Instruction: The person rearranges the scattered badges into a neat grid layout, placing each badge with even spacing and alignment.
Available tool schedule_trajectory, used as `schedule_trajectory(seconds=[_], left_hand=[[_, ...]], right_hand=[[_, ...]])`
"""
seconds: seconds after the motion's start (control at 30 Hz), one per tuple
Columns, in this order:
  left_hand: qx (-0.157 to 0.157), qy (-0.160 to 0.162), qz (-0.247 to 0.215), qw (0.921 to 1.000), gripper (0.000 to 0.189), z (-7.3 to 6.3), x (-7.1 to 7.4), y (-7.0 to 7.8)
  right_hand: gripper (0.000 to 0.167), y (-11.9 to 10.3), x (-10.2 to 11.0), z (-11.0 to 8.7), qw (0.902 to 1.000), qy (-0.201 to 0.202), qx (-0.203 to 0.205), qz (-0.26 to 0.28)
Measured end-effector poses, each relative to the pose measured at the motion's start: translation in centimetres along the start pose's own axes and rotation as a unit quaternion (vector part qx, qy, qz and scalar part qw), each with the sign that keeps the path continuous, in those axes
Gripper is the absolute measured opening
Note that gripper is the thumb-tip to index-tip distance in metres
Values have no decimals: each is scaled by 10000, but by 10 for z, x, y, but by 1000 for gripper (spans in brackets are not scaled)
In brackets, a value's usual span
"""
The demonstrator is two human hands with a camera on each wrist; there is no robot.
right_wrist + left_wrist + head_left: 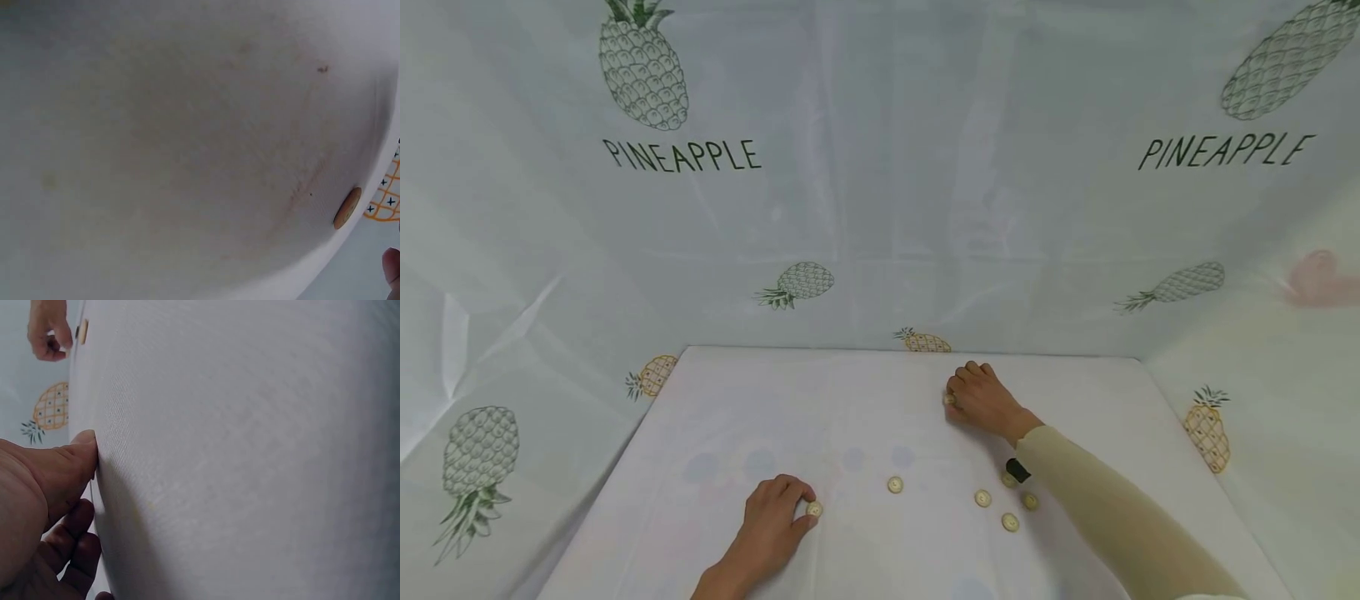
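Observation:
In the head view my left hand (771,521) is at the front left of the white table, its thumb and index finger pinching a pale round button (814,508) by the edge. My right hand (983,402) is farther back, right of the middle, with its fingers curled. At its fingertips it holds another pale button (950,399). Between the hands lies a single button (895,484). The left wrist view shows my left thumb (72,465) and curled fingers low over the cloth; the pinched button is hidden there. A button (347,208) lies on the cloth in the right wrist view.
Several more buttons lie beside the right forearm, among them one button (982,498) and a nearer one (1011,522). A small black object (1018,470) is at the right sleeve (1097,500). Pineapple-printed sheeting (880,192) hangs behind the table (737,392).

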State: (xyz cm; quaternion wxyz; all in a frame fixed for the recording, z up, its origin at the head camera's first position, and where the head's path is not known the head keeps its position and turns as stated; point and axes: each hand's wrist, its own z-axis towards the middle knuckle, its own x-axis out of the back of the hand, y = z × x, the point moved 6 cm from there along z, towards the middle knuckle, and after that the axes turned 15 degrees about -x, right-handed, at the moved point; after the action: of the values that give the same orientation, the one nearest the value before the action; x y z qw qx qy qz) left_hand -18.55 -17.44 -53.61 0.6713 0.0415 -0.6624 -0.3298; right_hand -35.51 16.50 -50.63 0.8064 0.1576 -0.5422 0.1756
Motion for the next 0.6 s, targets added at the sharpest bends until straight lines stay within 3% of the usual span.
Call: schedule_trajectory(seconds=[0.13, 0.6], left_hand=[[10, 21, -24, 10000, 19, 0, 0, 0], [-24, 22, -104, 9999, 20, -1, 0, 0]], right_hand=[[16, 1, -7, 5, 10000, 44, -73, 5], [20, 0, -9, 6, 9985, -348, -409, 57]])
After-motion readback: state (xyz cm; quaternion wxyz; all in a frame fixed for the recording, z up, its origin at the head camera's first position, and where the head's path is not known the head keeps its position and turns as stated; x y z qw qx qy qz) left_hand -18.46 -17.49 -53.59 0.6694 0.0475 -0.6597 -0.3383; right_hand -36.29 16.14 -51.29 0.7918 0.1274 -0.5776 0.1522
